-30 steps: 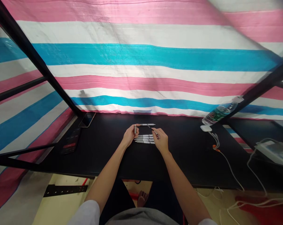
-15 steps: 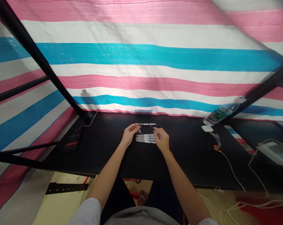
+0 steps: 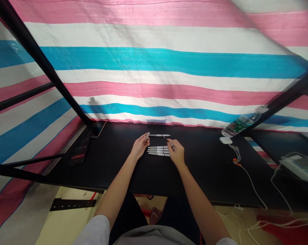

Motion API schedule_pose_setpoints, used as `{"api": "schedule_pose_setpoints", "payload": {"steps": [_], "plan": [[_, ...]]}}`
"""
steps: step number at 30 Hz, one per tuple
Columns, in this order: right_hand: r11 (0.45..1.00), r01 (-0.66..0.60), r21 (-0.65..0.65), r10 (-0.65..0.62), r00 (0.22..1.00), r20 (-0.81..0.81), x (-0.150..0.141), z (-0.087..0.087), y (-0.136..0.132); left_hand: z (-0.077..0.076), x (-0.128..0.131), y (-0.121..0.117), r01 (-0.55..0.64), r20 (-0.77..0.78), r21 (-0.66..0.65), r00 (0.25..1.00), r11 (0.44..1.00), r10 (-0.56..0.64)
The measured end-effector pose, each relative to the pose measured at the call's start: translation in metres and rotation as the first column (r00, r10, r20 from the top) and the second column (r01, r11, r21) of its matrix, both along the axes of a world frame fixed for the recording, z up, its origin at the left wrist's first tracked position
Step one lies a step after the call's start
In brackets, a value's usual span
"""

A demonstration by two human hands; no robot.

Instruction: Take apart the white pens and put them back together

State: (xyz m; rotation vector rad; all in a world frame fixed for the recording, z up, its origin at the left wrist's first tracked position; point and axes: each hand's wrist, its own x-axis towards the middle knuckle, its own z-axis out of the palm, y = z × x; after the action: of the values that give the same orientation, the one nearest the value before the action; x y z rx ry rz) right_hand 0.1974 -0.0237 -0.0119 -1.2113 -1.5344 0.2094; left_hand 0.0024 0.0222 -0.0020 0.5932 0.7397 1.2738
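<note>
We're right down at the hands here, and our left hand (image 3: 140, 146) has its fingers pinched closed on a slim white pen (image 3: 147, 136), which tilts up and away from the grip; how much of it sits hidden in those fingers we can't tell. Over on our right hand (image 3: 176, 152), thumb and fingers are pressed together on a second pen (image 3: 170, 143), and its dark tip slants up and to the left, away from the grip. Between the two hands, four white pens (image 3: 157, 151) lie side by side, close together, their long axes running left to right across the table. Just beyond them a lone white pen (image 3: 159, 135) lies along that same line, ahead of both hands. The right hand's pen is the nearer of the two held pens, its tip reaching right up to that lone pen, though at this size we can't say whether they touch. Farther out on the black table (image 3: 207, 170), a phone (image 3: 96, 129) and a dark digital timer (image 3: 79, 151) sit off to the left. To the right we've got a white charger (image 3: 225, 140) with its cable (image 3: 250, 183), then a water bottle (image 3: 242, 124) lying tilted, and behind it all hangs a pink, white and blue striped tarpaulin (image 3: 154, 59).
</note>
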Motion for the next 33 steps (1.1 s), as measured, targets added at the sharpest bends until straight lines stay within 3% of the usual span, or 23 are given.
{"api": "schedule_pose_setpoints", "payload": {"steps": [9,21,29,33], "plan": [[1.000,0.010,-0.006,-0.010,1.000,0.002,0.000,0.000,0.000,0.001,0.000,-0.003,0.084,-0.051,-0.002,0.995,0.997,-0.084],[1.000,0.002,-0.015,-0.002,1.000,-0.005,0.000,0.002,-0.001,-0.007,-0.002,0.001,0.037,-0.077,0.014,0.996,0.999,-0.035],[1.000,0.010,0.006,-0.010,1.000,0.004,0.000,0.003,-0.001,-0.017,-0.001,0.002,0.015,-0.235,0.252,0.971,0.968,0.046],[1.000,0.011,-0.006,-0.011,1.000,0.007,-0.001,0.004,-0.001,-0.018,0.000,0.002,0.024,-0.277,0.302,0.959,0.953,0.063]]}}
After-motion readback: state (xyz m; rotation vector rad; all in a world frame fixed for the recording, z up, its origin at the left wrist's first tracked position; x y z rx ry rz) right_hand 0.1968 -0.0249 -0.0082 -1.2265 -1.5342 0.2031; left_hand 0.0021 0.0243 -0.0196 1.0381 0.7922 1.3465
